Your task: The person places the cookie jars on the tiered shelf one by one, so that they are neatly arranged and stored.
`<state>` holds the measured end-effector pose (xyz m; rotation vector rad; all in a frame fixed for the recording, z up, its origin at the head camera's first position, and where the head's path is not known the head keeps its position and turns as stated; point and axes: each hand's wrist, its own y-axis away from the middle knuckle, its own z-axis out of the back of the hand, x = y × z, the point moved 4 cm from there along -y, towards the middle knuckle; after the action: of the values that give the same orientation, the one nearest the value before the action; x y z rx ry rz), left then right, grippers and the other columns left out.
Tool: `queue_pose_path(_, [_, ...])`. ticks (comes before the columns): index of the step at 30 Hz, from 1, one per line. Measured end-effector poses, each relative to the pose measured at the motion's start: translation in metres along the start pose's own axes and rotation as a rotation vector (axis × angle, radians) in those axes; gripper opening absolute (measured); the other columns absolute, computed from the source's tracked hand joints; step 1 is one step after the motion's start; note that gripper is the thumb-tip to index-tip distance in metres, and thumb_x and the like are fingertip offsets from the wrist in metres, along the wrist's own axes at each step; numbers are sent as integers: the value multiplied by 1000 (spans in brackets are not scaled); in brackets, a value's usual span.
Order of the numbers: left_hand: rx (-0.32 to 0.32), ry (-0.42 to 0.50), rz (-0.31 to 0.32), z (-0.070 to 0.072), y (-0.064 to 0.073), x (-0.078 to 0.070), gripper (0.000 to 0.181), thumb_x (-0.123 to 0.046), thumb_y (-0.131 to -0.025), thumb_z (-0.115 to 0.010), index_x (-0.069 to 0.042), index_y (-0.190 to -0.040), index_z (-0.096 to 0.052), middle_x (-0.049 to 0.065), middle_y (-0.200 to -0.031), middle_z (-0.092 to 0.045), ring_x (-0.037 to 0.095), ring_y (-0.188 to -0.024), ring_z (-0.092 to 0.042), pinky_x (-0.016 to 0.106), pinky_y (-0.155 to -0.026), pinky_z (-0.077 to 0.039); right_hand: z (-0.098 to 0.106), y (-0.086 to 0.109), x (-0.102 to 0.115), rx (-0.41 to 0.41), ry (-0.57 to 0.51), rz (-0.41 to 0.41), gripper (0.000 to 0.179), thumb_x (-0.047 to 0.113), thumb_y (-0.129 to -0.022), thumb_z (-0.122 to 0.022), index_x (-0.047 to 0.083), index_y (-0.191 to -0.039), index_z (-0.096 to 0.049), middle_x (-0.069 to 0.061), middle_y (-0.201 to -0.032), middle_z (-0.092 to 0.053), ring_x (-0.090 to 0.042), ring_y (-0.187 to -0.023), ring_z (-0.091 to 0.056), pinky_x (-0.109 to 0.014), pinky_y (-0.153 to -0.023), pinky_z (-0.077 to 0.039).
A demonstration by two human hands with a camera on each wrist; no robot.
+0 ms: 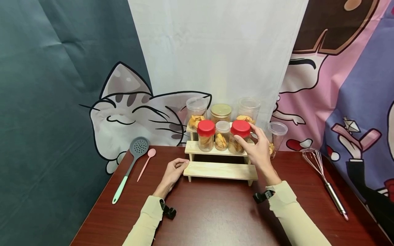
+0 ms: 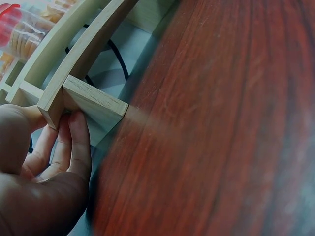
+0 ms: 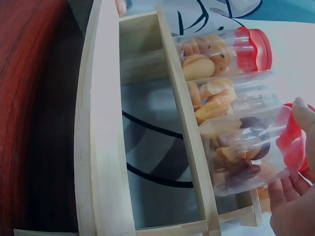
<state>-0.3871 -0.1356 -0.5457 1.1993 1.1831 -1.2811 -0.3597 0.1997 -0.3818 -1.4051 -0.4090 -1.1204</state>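
A three-tier wooden display rack (image 1: 220,171) stands on the table. My left hand (image 1: 174,172) pinches the left end of its lowest step, the thumb on one face and the fingers (image 2: 78,142) curled under the board. On the middle step my right hand (image 1: 259,148) holds a clear jar (image 3: 241,152) of cookies around its red lid (image 1: 240,128). Left of that jar come a clear-lidded jar (image 1: 222,136) with yellow snacks and another red-lidded jar (image 1: 206,136). The top step bears two tall clear jars (image 1: 197,107) (image 1: 248,108) and a gold-lidded jar (image 1: 221,111) between them.
Right of the rack, partly behind my right hand, is another clear jar (image 1: 277,131). A grey slotted skimmer (image 1: 135,157) and a pink spoon (image 1: 147,163) lie at the left, a whisk (image 1: 325,181) at the right. Printed cloth (image 1: 221,51) hangs behind the table (image 1: 212,212).
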Motion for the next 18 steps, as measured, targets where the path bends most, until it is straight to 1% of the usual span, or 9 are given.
queue_pose_path(1, [-3, 1, 0, 0, 0, 0, 26, -17, -105, -73, 3, -122, -75, 24, -122, -78, 6, -90, -72, 20, -79, -57, 0, -1, -2, 5, -3, -8, 68, 5, -89, -90, -1, -150, -60, -23, -138, -63, -25, -129, -61, -20, -105, -55])
queue_pose_path(3, [-6, 2, 0, 1, 0, 0, 26, -17, -105, -73, 3, -121, -76, 24, -122, -78, 7, -90, -72, 20, -79, -56, -1, -2, -13, 17, -11, -17, 69, 8, -88, -91, 3, -150, -61, -17, -139, -64, -24, -131, -61, -20, -107, -55])
queue_pose_path(8, [-3, -2, 4, 1, 1, 1, 25, -16, -105, -73, 3, -121, -76, 22, -122, -78, 8, -90, -71, 20, -79, -56, -1, -4, -39, 60, -9, -7, 74, 19, -88, -93, 14, -153, -59, -8, -147, -63, -19, -135, -60, -23, -111, -53])
queue_pose_path(10, [-3, -3, 2, 1, 1, 0, 25, -16, -105, -73, 3, -121, -76, 22, -121, -78, 8, -90, -71, 20, -79, -56, 0, -2, -41, 75, 5, -18, 76, 22, -89, -93, 15, -156, -56, -7, -149, -63, -20, -137, -60, -29, -112, -54])
queue_pose_path(13, [-5, 1, 0, 1, 1, 0, 25, -16, -105, -73, 3, -121, -76, 23, -122, -78, 7, -89, -71, 19, -79, -56, 3, 2, -45, 82, -4, -52, 76, 24, -91, -91, 17, -157, -54, -6, -149, -63, -19, -138, -60, -37, -113, -55])
queue_pose_path(15, [-5, 2, 0, 1, 1, 0, 25, -17, -105, -73, 3, -121, -76, 23, -122, -78, 8, -90, -71, 19, -79, -56, 8, 4, -49, 69, -22, -64, 70, 23, -95, -87, 16, -156, -55, -7, -147, -65, -19, -136, -60, -36, -112, -55])
queue_pose_path(18, [-1, -2, 1, 1, 0, -1, 26, -17, -105, -73, 3, -121, -76, 22, -123, -78, 8, -90, -71, 19, -79, -56, 17, 6, -55, 30, -70, -57, 56, 17, -100, -80, 10, -151, -60, -14, -143, -67, -19, -130, -63, -27, -110, -55])
